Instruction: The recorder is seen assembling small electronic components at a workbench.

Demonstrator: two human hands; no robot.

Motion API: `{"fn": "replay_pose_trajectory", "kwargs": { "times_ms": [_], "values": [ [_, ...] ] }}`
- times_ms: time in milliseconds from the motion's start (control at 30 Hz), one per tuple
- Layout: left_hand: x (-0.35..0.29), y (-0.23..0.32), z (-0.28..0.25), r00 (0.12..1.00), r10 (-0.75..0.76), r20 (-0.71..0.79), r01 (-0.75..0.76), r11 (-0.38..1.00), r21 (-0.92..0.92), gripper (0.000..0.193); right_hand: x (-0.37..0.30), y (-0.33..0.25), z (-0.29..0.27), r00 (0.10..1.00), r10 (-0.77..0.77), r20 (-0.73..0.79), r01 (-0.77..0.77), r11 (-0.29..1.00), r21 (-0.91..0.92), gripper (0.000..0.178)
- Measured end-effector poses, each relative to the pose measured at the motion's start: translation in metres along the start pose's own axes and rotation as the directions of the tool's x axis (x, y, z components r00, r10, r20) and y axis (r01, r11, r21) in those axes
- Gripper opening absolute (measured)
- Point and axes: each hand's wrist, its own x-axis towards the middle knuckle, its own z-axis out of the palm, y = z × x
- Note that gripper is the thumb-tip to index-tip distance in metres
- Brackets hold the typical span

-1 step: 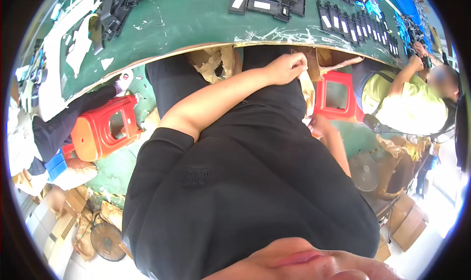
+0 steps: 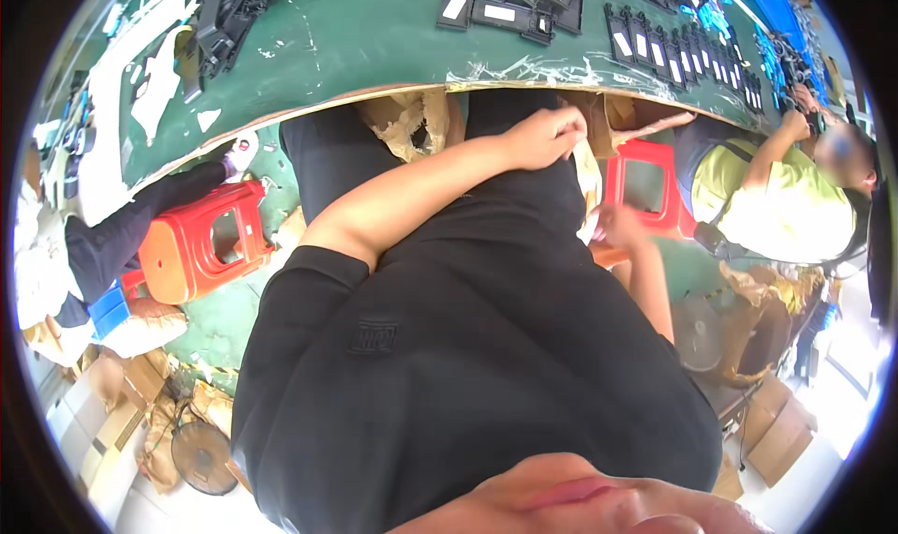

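Observation:
My left arm reaches across my lap, and my left hand (image 2: 545,137) is closed, its fingers curled at the right thigh. Just below its fingertips a tan, paper-like strip (image 2: 587,180) runs down beside my leg. My right hand (image 2: 613,225) is at the lower end of this strip by my right hip, fingers bent inward and partly hidden. Whatever either hand grips is too small or covered to make out. Both hands are below the front edge of the green table (image 2: 374,52).
Black plastic parts with white labels (image 2: 500,12) lie on the table, with a row of similar parts (image 2: 673,57) at right. Red stools (image 2: 178,253) flank me. A co-worker in a yellow-green top (image 2: 781,193) works at right. A torn carton (image 2: 407,122) is under the table.
My right hand has risen slightly and shifted a little to the right, its wrist more bent. My left hand stays nearly in place, with its fingers slightly lower.

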Motion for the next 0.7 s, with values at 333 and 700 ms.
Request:
{"fn": "replay_pose_trajectory", "kwargs": {
  "times_ms": [333, 700],
  "values": [
    [-0.048, 0.164, -0.052, 0.870, 0.479, -0.116, -0.354, 0.772, 0.528, 0.032, -0.011, -0.256, -0.154, -0.133, -0.715, -0.687, 0.561, 0.517, -0.647, 0.024],
    [0.018, 0.167, -0.083, 0.868, 0.484, -0.115, 0.044, 0.156, 0.987, 0.037, 0.039, -0.304, -0.156, 0.032, -0.790, -0.612, 0.348, 0.583, -0.735, 0.022]
  ]
}}
